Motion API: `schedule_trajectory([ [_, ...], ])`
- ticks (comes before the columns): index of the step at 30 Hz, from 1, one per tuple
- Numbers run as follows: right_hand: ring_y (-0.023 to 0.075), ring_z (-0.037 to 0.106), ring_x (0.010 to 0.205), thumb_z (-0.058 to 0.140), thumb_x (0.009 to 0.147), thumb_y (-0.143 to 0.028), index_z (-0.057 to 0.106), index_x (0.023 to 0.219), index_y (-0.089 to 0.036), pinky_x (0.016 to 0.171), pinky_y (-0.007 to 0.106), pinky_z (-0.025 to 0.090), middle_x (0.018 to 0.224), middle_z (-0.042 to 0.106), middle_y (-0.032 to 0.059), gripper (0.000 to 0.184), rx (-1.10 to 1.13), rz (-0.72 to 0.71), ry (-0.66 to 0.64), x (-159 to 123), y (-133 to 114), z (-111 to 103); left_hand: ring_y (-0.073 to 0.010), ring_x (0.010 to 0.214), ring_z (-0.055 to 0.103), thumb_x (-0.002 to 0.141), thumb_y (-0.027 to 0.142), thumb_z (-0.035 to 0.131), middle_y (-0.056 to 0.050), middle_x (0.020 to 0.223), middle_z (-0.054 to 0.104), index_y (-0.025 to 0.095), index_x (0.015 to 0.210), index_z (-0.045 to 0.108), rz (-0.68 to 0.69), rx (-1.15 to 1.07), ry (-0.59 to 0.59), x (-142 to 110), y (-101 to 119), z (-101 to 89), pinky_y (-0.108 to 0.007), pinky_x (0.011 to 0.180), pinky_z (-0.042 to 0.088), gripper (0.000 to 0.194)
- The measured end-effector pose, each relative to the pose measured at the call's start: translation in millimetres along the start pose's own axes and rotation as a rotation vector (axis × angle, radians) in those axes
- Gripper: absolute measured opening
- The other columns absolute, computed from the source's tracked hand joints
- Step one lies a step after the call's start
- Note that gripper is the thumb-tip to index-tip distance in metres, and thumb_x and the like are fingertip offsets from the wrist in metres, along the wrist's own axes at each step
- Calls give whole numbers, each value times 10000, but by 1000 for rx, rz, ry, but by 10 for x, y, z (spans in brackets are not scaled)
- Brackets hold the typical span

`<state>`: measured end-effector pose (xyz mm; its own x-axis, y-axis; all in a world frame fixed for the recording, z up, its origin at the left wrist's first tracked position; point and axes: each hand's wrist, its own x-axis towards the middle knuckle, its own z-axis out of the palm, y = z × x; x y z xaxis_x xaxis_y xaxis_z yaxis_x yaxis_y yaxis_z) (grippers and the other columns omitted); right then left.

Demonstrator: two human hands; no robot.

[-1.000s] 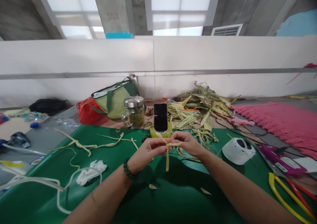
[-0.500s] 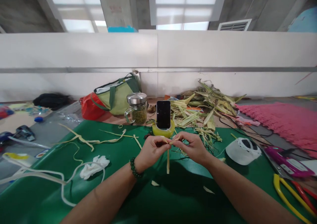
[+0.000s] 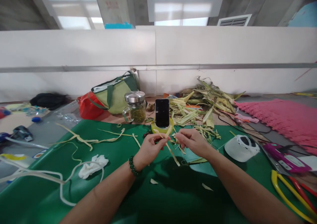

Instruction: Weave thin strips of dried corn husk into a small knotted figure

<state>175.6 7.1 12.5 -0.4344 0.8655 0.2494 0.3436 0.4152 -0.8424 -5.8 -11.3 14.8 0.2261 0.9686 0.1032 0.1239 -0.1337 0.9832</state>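
Observation:
Between its thumb and fingers, my left hand (image 3: 150, 148) pinches a pale corn husk strip (image 3: 173, 154) near the middle of the mat. One end of the strip slants down to the right, and shorter ends stick up past the fingertips. My right hand (image 3: 194, 142) is a little to the right, apart from the left, with its fingers drawn together; whether anything thin is between them I cannot make out. Just behind the hands, a phone (image 3: 162, 112) stands upright in a yellow holder (image 3: 170, 125). Two small husk scraps (image 3: 154, 181) lie below on the green mat (image 3: 128, 197).
A glass jar (image 3: 136, 110) with a metal lid and a green bag (image 3: 116, 100) stand behind left. Heaped corn husks (image 3: 210, 95) lie behind right. At right are a white roll (image 3: 241, 148), a magenta tool (image 3: 284, 156) and yellow handles (image 3: 279, 187); a white cable (image 3: 60, 191) crosses the left side.
My right hand has come away from the left, to the right. The hanging strip end, vertical before, now slants down to the right, and husk ends show above my left fingertips.

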Motion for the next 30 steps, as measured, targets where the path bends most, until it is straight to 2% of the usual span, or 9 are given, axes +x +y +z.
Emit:
schedule_trajectory([
  [2,84,461,484,488,867,-428,532,548,-162,466,199,319,509,527,-17,417,-120,-29,-111,-19,-5,35,-110,549,507,724,357,631,-34,678,634,140,689,687,29,37,24,10,-13,-3,-207,483,419,227],
  [4,91,488,506,500,862,-360,584,587,-160,483,199,323,536,560,-14,350,-150,-63,-162,-30,-10,97,-121,569,532,740,345,618,-48,733,661,145,659,680,87,87,12,9,-33,-2,-211,494,420,225],
  [7,89,484,486,481,861,-289,571,552,-160,477,197,314,512,555,-12,347,-142,-58,-163,-47,-23,185,-155,663,587,783,291,584,-52,731,686,163,670,695,216,183,5,-12,-55,-3,-228,600,448,203],
  [10,77,397,437,459,861,-253,493,501,-167,466,212,255,454,473,-22,372,-278,-104,-94,-79,-42,221,-162,674,591,811,264,557,-48,689,684,171,687,703,288,282,33,-24,-56,-25,-236,641,444,213],
  [15,85,332,451,432,875,-254,421,502,-179,492,241,212,473,422,-17,380,-504,-286,-3,-131,-54,224,-151,568,553,769,293,595,-42,572,644,165,620,701,179,228,77,29,-45,-79,-223,513,410,223],
  [20,79,325,447,438,882,-271,428,504,-175,493,239,206,468,410,-24,390,-496,-256,-2,-123,-47,174,-133,527,538,693,328,666,-44,567,640,146,635,709,64,76,130,57,-23,-80,-219,493,429,196],
  [24,76,322,453,448,884,-317,453,513,-172,489,224,217,472,418,-29,398,-429,-175,-24,-84,-20,125,-131,584,548,679,397,675,-76,759,691,137,670,711,-7,-36,-2,28,7,-78,-225,495,477,262],
  [27,76,331,450,442,888,-325,465,514,-172,486,218,224,472,429,-28,404,-416,-165,-45,-69,1,115,-130,577,543,691,396,672,-70,738,689,138,728,730,30,11,-55,22,8,-97,-222,491,469,267],
  [30,79,360,457,438,894,-316,502,550,-171,504,217,246,484,452,-22,380,-455,-224,-49,-78,2,104,-127,554,536,705,355,673,-37,569,632,137,666,725,103,97,60,58,-13,-143,-218,519,442,227],
])
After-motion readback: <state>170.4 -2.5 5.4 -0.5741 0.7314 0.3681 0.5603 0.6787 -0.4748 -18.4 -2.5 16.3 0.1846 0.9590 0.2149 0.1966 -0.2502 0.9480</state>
